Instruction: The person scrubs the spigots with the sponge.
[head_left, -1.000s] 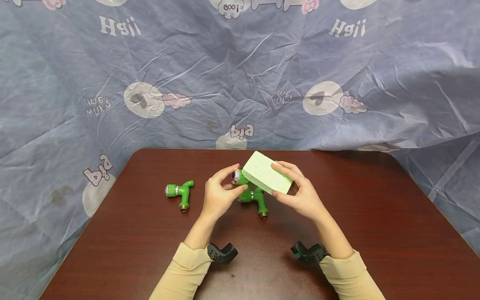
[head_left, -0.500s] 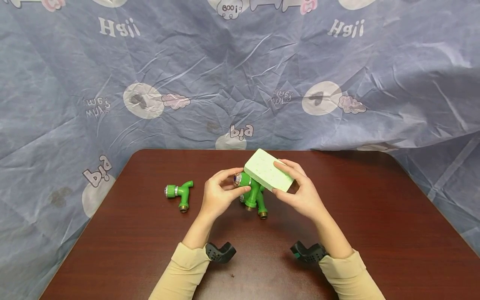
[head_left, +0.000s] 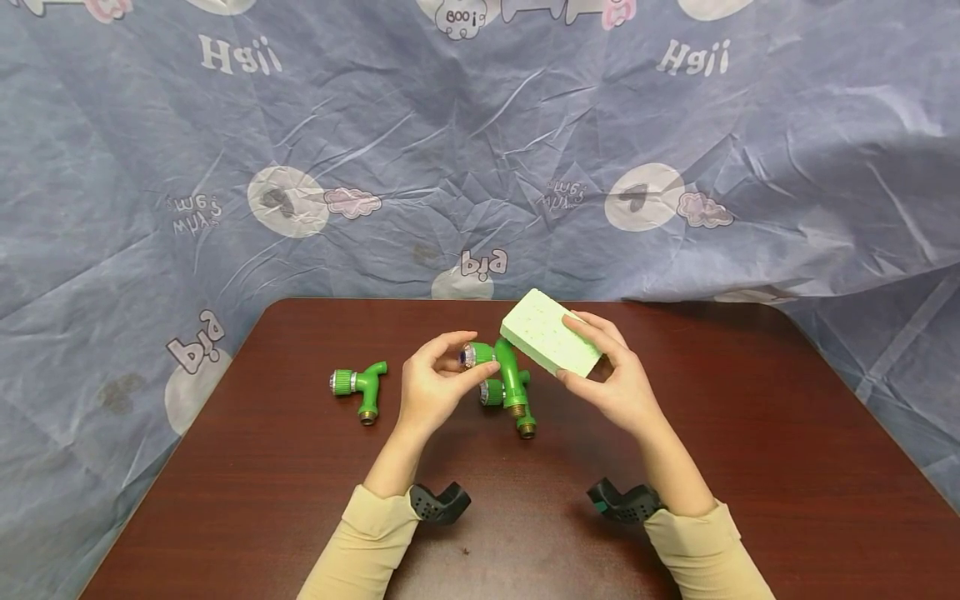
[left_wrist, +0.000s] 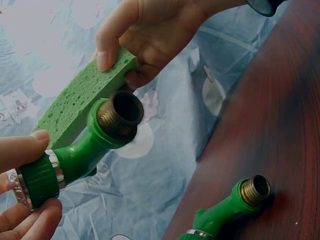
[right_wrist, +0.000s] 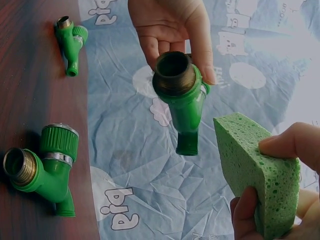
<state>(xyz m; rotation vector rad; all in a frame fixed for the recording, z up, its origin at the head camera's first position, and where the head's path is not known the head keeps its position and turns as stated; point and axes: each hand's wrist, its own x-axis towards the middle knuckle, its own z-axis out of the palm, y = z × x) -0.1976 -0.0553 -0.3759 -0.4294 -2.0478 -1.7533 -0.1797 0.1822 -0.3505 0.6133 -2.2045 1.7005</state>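
My left hand pinches a green faucet by its ribbed knob, holding it above the table. The faucet's brass threaded end points toward the left wrist camera, and its spout shows in the right wrist view. A light green porous sponge is gripped at one end between thumb and fingers of my right hand. In the head view the sponge's near corner lies close to the top of the held faucet; in the right wrist view a gap shows between them.
A second green faucet lies on the dark red-brown table behind the held one, partly hidden by it. Another matching faucet lies further left. A blue printed cloth hangs behind the table's far edge.
The sponge has moved up and right, away from the faucet. The faucet in my left hand has turned, so its threaded end now points down in the head view.
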